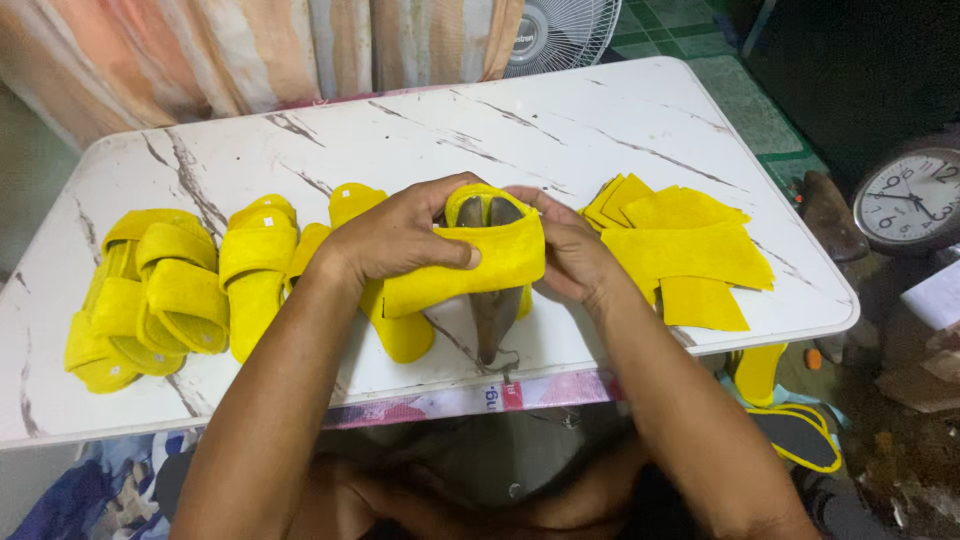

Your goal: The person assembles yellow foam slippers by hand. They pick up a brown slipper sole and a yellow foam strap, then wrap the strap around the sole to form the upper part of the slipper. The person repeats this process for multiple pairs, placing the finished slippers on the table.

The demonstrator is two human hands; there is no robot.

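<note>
Both hands, left hand (400,240) and right hand (572,258), clench a yellow strap (470,272) around a grey shoe form (494,310) at the table (560,120) edge, between finished yellow sandals (180,290) and stacked yellow cut pieces (690,255).

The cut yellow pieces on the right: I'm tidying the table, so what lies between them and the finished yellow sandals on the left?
In the head view, both hands wrapping a yellow strap over a grey shoe last.

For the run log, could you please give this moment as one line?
left hand: holds yellow strap | right hand: holds strap on shoe form | left: finished uppers | right: cut pieces | table
</note>
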